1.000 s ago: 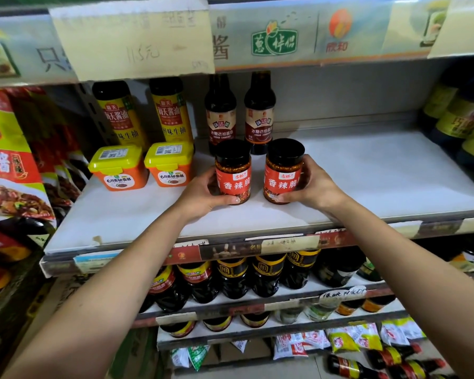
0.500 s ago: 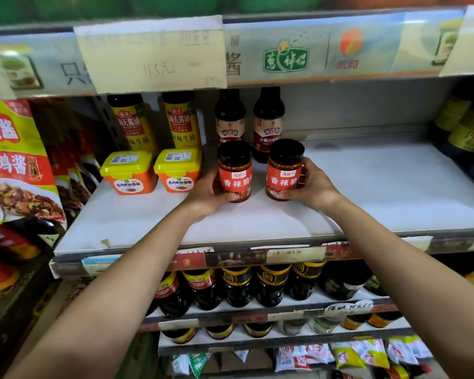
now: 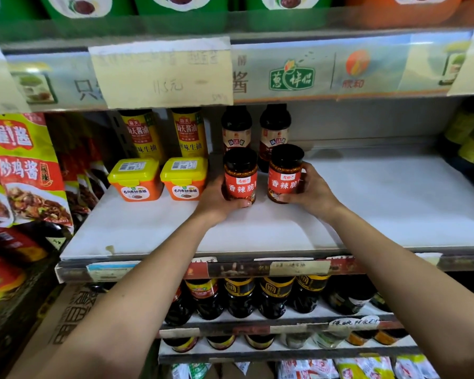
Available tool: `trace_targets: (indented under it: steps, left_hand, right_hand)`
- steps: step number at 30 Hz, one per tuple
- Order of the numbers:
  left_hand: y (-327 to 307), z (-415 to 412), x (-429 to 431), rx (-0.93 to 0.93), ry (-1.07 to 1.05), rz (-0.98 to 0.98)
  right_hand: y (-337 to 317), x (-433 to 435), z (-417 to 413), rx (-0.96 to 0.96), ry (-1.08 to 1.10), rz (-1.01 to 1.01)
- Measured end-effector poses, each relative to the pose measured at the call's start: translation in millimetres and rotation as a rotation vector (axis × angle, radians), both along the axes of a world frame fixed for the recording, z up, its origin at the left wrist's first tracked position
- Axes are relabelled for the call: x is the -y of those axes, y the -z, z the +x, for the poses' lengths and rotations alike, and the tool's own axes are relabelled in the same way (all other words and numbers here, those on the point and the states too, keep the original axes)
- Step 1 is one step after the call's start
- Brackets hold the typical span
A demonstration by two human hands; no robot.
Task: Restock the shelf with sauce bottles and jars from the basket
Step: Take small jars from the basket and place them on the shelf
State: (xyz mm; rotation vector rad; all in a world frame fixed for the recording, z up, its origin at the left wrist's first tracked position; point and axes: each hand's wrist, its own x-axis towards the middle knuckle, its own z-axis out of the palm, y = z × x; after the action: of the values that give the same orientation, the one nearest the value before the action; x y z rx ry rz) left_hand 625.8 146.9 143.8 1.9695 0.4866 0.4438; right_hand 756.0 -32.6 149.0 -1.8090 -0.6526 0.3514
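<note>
Shelf (image 3: 381, 203) — left hand (image 3: 216, 199), right hand (image 3: 312, 194) grip upright jars (image 3: 240, 176) (image 3: 285, 173).

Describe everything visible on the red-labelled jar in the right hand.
The clear jar with black lid and red label looks like glass; red chilli flakes show above and below the label's white characters. It is about upright over the white shelf board; whether its base rests there is unclear. The right hand grips its right side, thumb low across the front. A gap separates it from the matching jar.
</note>
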Motion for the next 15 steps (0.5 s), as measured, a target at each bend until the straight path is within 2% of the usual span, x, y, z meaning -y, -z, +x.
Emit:
trace_targets:
  steps: [6, 15]
  left_hand:
    - [4.2, 5.6, 0.3, 0.027, -0.094, 0.012]
    - [7.3, 7.6, 1.1, 0.028, -0.088, 0.041]
  right_hand:
    - [5.5, -3.5, 4.2, -0.012, 0.020, 0.005]
    - [8.6, -3.8, 5.5, -0.029, -0.003, 0.053]
